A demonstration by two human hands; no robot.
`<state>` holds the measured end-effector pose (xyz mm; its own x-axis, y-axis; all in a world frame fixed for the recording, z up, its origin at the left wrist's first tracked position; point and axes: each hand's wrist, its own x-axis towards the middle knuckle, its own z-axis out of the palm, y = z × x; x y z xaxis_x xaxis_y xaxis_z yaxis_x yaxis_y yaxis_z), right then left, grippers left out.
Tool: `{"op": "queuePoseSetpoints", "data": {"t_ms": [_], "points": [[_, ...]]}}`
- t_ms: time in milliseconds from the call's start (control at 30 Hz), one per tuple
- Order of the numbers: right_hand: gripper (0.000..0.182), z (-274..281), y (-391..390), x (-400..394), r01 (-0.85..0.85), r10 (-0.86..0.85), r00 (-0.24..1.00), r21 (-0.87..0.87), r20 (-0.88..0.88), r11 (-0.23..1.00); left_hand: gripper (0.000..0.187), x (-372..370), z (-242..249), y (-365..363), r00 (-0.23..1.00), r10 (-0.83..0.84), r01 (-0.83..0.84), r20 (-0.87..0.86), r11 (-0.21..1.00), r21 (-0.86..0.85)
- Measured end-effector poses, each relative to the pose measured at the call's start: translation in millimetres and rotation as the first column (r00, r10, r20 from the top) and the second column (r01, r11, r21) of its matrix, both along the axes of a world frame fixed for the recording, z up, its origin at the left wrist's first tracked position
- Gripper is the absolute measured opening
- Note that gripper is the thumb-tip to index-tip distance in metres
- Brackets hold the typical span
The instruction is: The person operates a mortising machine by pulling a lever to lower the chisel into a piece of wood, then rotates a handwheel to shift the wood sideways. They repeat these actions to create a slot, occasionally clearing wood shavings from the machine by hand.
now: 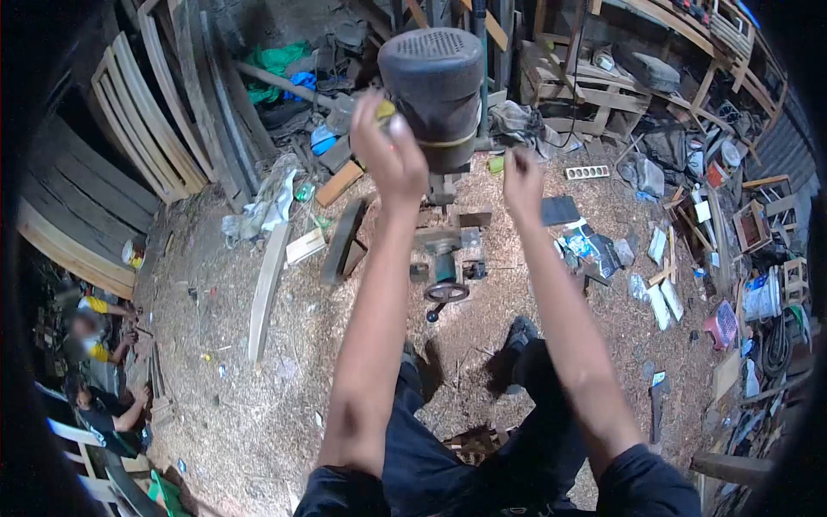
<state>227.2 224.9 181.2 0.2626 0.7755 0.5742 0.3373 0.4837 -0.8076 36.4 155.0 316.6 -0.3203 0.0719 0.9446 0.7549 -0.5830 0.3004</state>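
Observation:
Both my arms reach forward toward a dark upright machine with a vented motor housing (431, 82) and a thin yellow band around its lower part. My left hand (392, 159) is raised at the housing's left side, fingers curled around a small yellow piece (385, 109) whose kind I cannot make out. My right hand (523, 183) is closed in a fist to the right of the machine; what it holds, if anything, is hidden. A yellow-green piece (495, 164) shows just left of it. Below sits the machine's vise with a handwheel (446, 292) and crank knob.
Wood shavings cover the floor (284, 370). A curved plank (269, 293) lies left, and wooden frames (142, 121) lean behind it. Scrap and a pink plastic item (722, 325) lie right. Two people (108, 414) sit low at far left. A socket strip (587, 172) lies beyond my right hand.

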Motion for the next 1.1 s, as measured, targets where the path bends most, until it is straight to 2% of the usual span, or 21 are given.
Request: {"op": "queuePoseSetpoints", "data": {"t_ms": [33,67,100,133,200,267,367,400,433,467,500,600,800,900,1000,1100], "points": [[0.042,-40.5,-36.6,1.2,-0.007,-0.002,0.999,-0.184,-0.047,0.983,0.025,-2.1,-36.7,-24.9,0.994,-0.019,0.039,0.111,0.983,-0.18],[0.053,-48.2,-85.6,0.3,-0.006,0.017,1.0,-0.384,0.026,0.923,0.024,-5.6,-81.3,-48.9,0.975,-0.02,0.099,0.223,0.931,-0.35],[0.058,-105.5,-102.6,-3.7,0.076,-0.001,0.982,-0.388,0.19,0.919,0.024,-16.4,-137.5,-64.1,0.958,-0.06,0.195,0.28,0.853,-0.485],[0.064,-162.4,-114.8,-9.0,0.153,-0.016,0.938,-0.373,0.345,0.915,0.026,-12.5,-165.4,-90.4,0.944,-0.011,0.239,0.33,0.714,-0.659],[0.067,-161.4,-154.6,-18.1,-0.06,0.243,0.926,-0.523,0.289,0.85,0.032,-17.0,-255.8,-106.0,0.922,0.132,0.278,0.364,0.43,-0.859],[0.059,-176.2,-157.0,-22.3,-0.218,0.405,0.867,-0.511,0.289,0.832,0.055,-11.7,-296.4,-121.6,0.93,0.112,0.316,0.349,0.239,-0.918],[0.049,-196.6,-161.3,-26.9,-0.37,0.573,0.747,-0.507,0.336,0.779,0.081,-1.5,-305.1,-152.3,0.997,0.016,0.074,0.074,-0.044,-0.996],[0.045,-198.4,-161.7,-28.8,-0.407,0.614,0.701,-0.504,0.363,0.762,0.086,-0.2,-307.6,-155.9,0.998,-0.013,0.059,0.061,-0.109,-0.992],[0.04,-200.4,-165.1,-34.5,-0.333,0.539,0.728,-0.468,0.424,0.819,0.091,1.0,-309.0,-157.7,0.998,-0.041,0.043,0.051,-0.169,-0.985],[0.04,-200.2,-166.1,-35.9,-0.329,0.537,0.732,-0.472,0.419,0.818,0.097,1.2,-309.3,-158.8,0.997,-0.069,0.026,0.043,-0.226,-0.974],[0.04,-200.9,-166.1,-36.1,-0.325,0.535,0.736,-0.476,0.416,0.817,0.088,-1.2,-313.4,-158.5,0.994,-0.1,0.031,0.047,-0.155,-0.987],[0.039,-200.6,-164.7,-35.0,-0.341,0.546,0.738,-0.479,0.397,0.809,0.076,-3.5,-320.5,-150.2,0.988,-0.084,0.098,0.126,-0.28,-0.955],[0.038,-194.3,-163.4,-32.5,-0.352,0.581,0.721,-0.522,0.378,0.777,0.073,4.2,-320.7,-151.8,0.971,-0.012,0.232,0.238,-0.192,-0.954],[0.037,-191.7,-161.4,-32.7,-0.357,0.582,0.725,-0.523,0.368,0.774,0.072,7.0,-327.4,-152.0,0.969,0.01,0.247,0.249,-0.153,-0.957],[0.037,-186.4,-165.1,-33.6,-0.365,0.584,0.725,-0.517,0.364,0.775,0.072,3.3,-338.0,-153.5,0.977,-0.035,0.208,0.21,-0.056,-0.976],[0.036,-183.5,-164.3,-34.2,-0.368,0.586,0.729,-0.52,0.353,0.771,0.071,2.0,-336.1,-155.9,0.97,-0.027,0.237,0.24,-0.069,-0.969]]}}
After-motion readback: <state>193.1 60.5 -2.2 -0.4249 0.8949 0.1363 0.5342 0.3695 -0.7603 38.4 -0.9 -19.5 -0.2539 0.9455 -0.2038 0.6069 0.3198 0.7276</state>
